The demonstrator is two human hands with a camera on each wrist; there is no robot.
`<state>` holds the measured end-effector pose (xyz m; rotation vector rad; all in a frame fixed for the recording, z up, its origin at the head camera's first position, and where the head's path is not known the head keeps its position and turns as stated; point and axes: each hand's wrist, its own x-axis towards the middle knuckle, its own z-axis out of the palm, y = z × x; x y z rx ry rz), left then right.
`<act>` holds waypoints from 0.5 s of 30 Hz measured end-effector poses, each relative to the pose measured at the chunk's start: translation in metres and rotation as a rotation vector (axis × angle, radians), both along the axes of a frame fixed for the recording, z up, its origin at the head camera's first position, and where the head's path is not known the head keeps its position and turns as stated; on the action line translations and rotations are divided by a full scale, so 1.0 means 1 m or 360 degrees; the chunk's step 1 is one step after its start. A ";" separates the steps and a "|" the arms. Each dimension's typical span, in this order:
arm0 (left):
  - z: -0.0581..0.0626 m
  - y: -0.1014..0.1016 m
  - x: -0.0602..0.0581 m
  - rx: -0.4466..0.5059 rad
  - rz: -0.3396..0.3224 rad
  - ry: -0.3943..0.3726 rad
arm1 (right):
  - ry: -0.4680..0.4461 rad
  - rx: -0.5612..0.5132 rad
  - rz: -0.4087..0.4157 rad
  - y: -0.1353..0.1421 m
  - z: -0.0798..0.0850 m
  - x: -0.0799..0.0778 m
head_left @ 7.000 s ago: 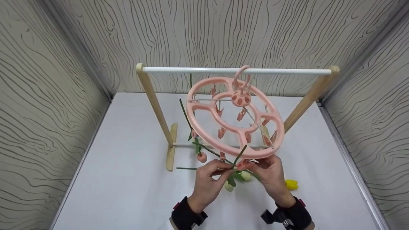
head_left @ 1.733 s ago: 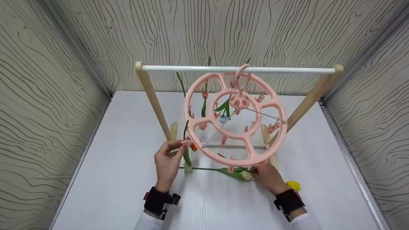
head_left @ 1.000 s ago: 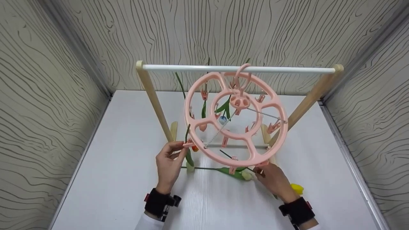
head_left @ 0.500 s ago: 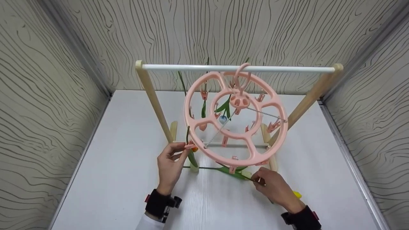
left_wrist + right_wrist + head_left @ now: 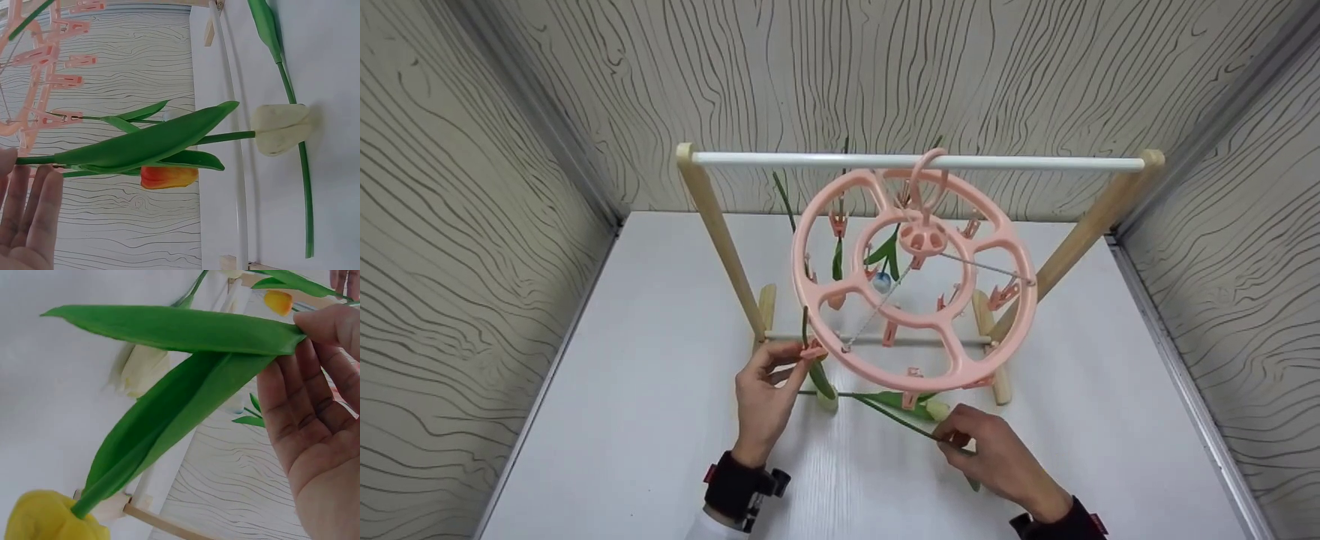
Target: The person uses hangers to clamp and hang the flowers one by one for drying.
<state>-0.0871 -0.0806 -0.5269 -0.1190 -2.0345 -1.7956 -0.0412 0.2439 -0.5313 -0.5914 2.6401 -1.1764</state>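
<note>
My left hand [image 5: 766, 401] pinches a pink clip [image 5: 814, 349] at the left front of the round pink hanger [image 5: 976, 371]. A white tulip [image 5: 826, 397] hangs bloom down from that clip; its leaves show in the left wrist view. My right hand [image 5: 996, 459] holds a yellow tulip [image 5: 50, 520] by the stem and leaf base, to the right of the hanger's front. Its stem points left towards the hanging tulip, and its bloom is hidden in the head view. Another white tulip [image 5: 936, 409] lies on the table under the front rim.
The hanger hooks over the white bar [image 5: 802, 160] of a wooden rack [image 5: 720, 232]. An orange-red tulip [image 5: 169, 176], a pink one [image 5: 836, 300] and a blue one [image 5: 882, 282] hang from other clips. Several clips hold nothing. Patterned walls enclose the white table [image 5: 660, 450].
The hanger has turned since the earliest frame, where both hands worked together at its front. My right hand has drawn away from the rim, down, taking the yellow tulip. The left stays at its clip.
</note>
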 end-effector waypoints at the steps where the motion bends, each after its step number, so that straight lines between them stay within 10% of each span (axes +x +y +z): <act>1: 0.000 0.000 0.001 0.0000 -0.0002 -0.0012 | 0.0017 -0.0040 0.0012 -0.001 0.000 0.001; 15: -0.005 0.014 0.026 0.0003 0.0001 -0.0015 | 0.0144 -0.0603 0.0001 -0.020 -0.003 0.013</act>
